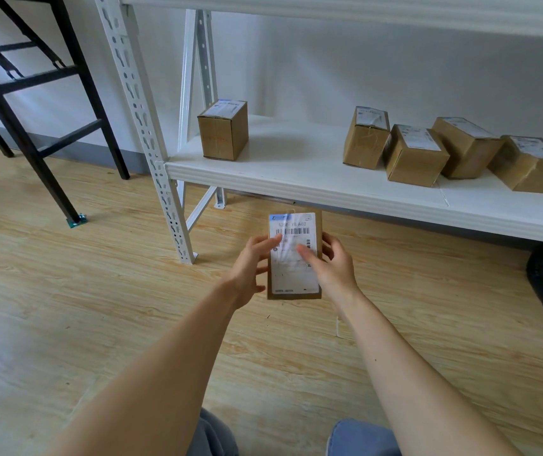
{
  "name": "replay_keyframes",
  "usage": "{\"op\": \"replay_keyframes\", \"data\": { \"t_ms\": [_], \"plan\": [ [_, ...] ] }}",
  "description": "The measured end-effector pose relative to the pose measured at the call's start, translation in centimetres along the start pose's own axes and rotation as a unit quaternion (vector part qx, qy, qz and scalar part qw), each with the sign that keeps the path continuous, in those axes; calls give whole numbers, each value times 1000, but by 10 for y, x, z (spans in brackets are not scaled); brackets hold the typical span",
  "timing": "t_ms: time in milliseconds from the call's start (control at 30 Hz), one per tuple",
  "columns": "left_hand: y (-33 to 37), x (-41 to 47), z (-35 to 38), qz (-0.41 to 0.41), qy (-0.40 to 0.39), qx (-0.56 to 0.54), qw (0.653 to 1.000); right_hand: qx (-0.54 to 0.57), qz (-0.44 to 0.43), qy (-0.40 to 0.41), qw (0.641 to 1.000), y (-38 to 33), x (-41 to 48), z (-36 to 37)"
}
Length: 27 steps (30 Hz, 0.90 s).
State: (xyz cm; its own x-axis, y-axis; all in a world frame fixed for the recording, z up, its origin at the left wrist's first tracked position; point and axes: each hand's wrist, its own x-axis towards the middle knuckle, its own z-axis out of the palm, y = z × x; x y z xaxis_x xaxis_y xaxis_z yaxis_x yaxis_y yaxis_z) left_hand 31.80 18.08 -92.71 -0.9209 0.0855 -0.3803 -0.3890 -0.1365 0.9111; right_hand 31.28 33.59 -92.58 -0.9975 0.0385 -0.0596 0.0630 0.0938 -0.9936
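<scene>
Nearest me, both forearms reach out over the wooden floor (99,291). My left grip (250,264) curls round the left edge of the labelled cardboard box (293,281), thumb lying on the label. My right grip (332,264) clasps the right edge, thumb across the label too. The box hangs in the air between them, label up, just in front of the white shelf (296,166). Farther back on its lower board, a lone box (223,130) stands at the left, and a cluster of four boxes (414,156) sits at the right.
</scene>
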Motion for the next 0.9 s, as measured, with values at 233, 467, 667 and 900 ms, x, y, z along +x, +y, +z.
{"op": "replay_keyframes", "data": {
  "t_ms": [233,467,667,900],
  "plan": [
    [-9,5,-3,1,-14,-8,1000,4,20,20,1000,1,-2,5],
    [11,22,-2,15,56,-2,998,6,16,-5,1000,-10,11,1],
    [85,59,-11,41,47,-1,998,39,-1,-33,999,-63,70,17],
    [170,119,-42,64,72,50,994,47,-2,-48,998,-112,168,54]
  ]
}}
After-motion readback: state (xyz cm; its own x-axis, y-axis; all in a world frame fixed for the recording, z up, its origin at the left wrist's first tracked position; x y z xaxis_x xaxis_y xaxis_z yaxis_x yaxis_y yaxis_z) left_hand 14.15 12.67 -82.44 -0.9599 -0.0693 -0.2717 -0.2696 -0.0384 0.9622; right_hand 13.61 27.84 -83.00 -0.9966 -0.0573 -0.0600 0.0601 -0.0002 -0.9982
